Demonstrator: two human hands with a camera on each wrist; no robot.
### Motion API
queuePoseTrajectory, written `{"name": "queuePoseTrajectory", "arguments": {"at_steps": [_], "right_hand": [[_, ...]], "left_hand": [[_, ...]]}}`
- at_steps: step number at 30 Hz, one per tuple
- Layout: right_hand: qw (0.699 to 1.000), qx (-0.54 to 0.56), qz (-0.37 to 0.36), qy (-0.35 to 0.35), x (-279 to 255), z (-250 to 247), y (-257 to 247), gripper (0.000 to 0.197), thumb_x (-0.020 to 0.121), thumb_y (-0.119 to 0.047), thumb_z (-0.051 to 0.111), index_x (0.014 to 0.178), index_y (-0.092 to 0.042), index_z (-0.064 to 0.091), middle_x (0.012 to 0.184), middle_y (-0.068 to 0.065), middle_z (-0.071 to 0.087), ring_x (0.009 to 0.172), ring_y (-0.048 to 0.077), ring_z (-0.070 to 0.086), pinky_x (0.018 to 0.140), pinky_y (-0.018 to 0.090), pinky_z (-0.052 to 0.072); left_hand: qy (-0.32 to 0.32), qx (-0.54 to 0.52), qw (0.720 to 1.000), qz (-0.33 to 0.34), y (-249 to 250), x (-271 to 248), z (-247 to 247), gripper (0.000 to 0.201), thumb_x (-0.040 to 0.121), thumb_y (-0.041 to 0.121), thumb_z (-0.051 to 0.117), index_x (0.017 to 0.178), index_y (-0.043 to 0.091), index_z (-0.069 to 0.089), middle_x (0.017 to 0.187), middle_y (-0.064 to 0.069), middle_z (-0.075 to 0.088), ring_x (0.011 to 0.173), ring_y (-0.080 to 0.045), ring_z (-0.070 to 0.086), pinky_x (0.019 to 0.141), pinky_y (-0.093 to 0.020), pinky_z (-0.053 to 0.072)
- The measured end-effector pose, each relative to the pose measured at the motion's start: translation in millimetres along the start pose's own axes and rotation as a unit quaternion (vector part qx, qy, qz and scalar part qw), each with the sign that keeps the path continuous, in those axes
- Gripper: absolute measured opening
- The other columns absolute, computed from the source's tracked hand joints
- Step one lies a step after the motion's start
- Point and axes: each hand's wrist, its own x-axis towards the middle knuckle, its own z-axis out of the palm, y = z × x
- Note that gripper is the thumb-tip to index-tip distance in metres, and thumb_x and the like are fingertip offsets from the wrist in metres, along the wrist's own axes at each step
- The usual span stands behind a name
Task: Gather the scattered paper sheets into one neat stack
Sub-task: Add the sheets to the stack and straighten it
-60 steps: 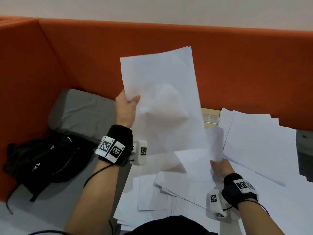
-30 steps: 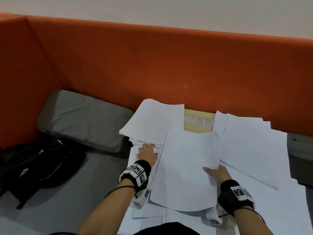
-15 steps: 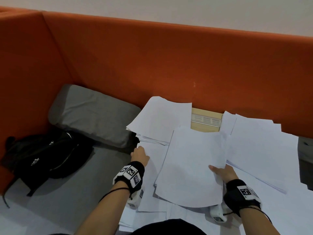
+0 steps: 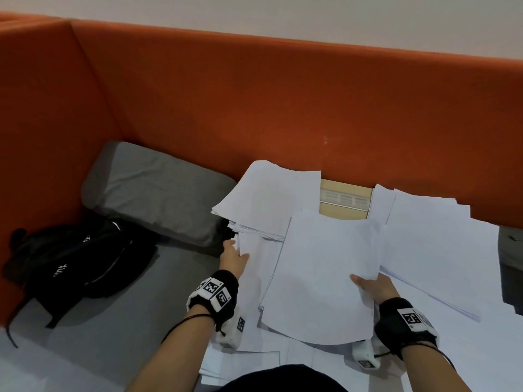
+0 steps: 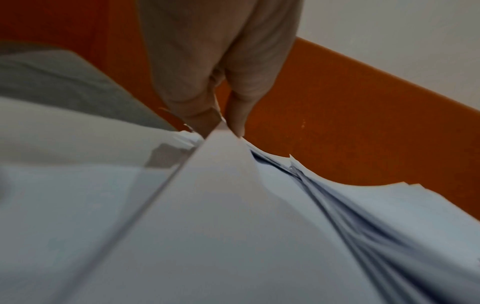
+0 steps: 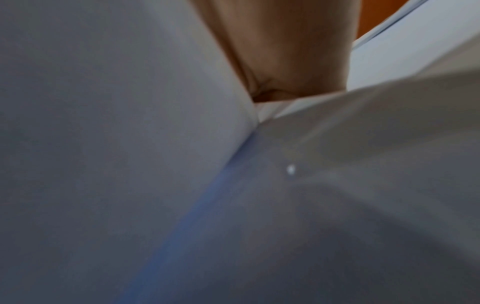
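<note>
White paper sheets cover the surface in front of me. My right hand grips the right edge of a small stack of sheets, thumb on top; the right wrist view shows paper folded into the hand. My left hand is at the left side of the spread and pinches the corner of a loose sheet. In the left wrist view, thumb and finger close on that lifted sheet. A thicker pile lies behind the left hand. More sheets fan out on the right.
An orange padded partition walls off the back and left. A grey cushion and a black backpack lie on the grey seat at left. A strip of wooden desk shows between the piles.
My left hand lowered the raised sheet onto the stack in the right hand, then moved left and pinched a loose sheet's corner. The right hand kept its grip.
</note>
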Motion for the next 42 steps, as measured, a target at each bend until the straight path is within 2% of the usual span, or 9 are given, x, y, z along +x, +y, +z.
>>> {"name": "queuePoseTrajectory", "arguments": {"at_steps": [2,6,10,15,20,24,28,32,42], "right_hand": [[1.000,-0.001,0.000,0.000,2.2,-0.1,1.7,0.042,0.079,-0.007,0.072,0.116,0.007,0.058,0.118,0.024,0.061,0.091,0.027,0.055,0.083,0.033,0.041],[1.000,-0.006,0.003,-0.003,4.8,1.0,2.4,0.044,0.078,-0.009,0.073,0.117,0.005,0.058,0.119,0.023,0.061,0.096,0.029,0.057,0.088,0.035,0.042],[1.000,-0.022,-0.004,0.003,3.9,1.9,0.6,0.047,0.079,-0.011,0.073,0.120,0.006,0.056,0.122,0.023,0.059,0.104,0.033,0.058,0.088,0.034,0.041],[1.000,-0.013,-0.004,0.009,-0.3,2.5,-1.4,0.044,0.081,-0.007,0.070,0.120,0.007,0.056,0.122,0.024,0.059,0.107,0.035,0.058,0.086,0.033,0.040],[1.000,-0.017,0.002,0.011,-1.7,3.0,-2.1,0.047,0.080,-0.009,0.071,0.122,0.006,0.054,0.124,0.024,0.058,0.112,0.037,0.056,0.088,0.033,0.040],[1.000,-0.022,0.005,0.014,-1.6,3.5,-1.5,0.049,0.081,-0.011,0.071,0.123,0.005,0.054,0.125,0.023,0.057,0.105,0.034,0.057,0.088,0.034,0.040],[0.999,-0.030,0.005,0.021,-1.8,4.4,-1.7,0.047,0.081,-0.012,0.071,0.121,0.006,0.055,0.123,0.024,0.058,0.101,0.032,0.056,0.084,0.033,0.040],[0.999,-0.019,0.003,0.027,0.3,5.0,0.5,0.043,0.079,-0.010,0.072,0.116,0.007,0.057,0.120,0.025,0.060,0.092,0.029,0.055,0.084,0.036,0.043],[0.999,-0.031,0.003,0.035,-1.4,6.9,-0.3,0.048,0.078,-0.013,0.073,0.118,0.007,0.056,0.122,0.024,0.059,0.108,0.039,0.058,0.095,0.041,0.045]], "left_hand": [[-0.038,-0.025,0.998,-0.031,-3.4,0.5,-1.5,0.037,0.084,-0.001,0.064,0.117,-0.007,0.049,0.116,-0.025,0.060,0.109,-0.040,0.059,0.096,-0.049,0.048],[-0.160,0.149,0.976,-0.020,1.5,-19.0,-7.8,0.036,0.087,0.015,0.065,0.116,-0.002,0.054,0.110,-0.009,0.062,0.096,-0.024,0.060,0.081,-0.025,0.047],[-0.168,0.289,0.940,0.069,18.3,-21.3,-11.3,0.042,0.088,0.024,0.063,0.121,0.002,0.050,0.125,-0.011,0.055,0.114,-0.026,0.054,0.086,-0.024,0.040],[-0.153,0.362,0.906,0.157,74.6,-35.3,-26.3,0.026,0.085,0.022,0.065,0.082,0.001,0.050,0.089,-0.015,0.055,0.079,-0.023,0.052,0.064,-0.025,0.034],[-0.143,0.272,0.932,0.190,100.0,-32.9,-40.0,0.044,0.082,0.005,0.063,0.057,0.016,0.028,0.056,0.000,0.033,0.047,-0.015,0.043,0.041,-0.014,0.033],[-0.123,0.253,0.956,0.081,60.2,-18.4,-38.7,0.008,0.083,0.009,0.063,0.086,0.002,0.061,0.091,-0.010,0.064,0.086,-0.026,0.062,0.070,-0.026,0.050],[-0.110,0.216,0.970,0.005,14.1,-13.8,-29.7,0.044,0.075,0.022,0.067,0.113,0.002,0.058,0.116,-0.010,0.063,0.104,-0.025,0.060,0.092,-0.031,0.049],[-0.094,0.103,0.990,-0.001,20.7,-22.0,-30.9,0.026,0.083,0.017,0.067,0.105,0.005,0.060,0.102,-0.007,0.066,0.094,-0.021,0.061,0.086,-0.030,0.049],[-0.033,0.195,0.979,0.050,22.3,-26.6,-22.1,0.036,0.086,0.012,0.062,0.119,-0.001,0.053,0.121,-0.016,0.059,0.110,-0.030,0.057,0.092,-0.034,0.049]]}}
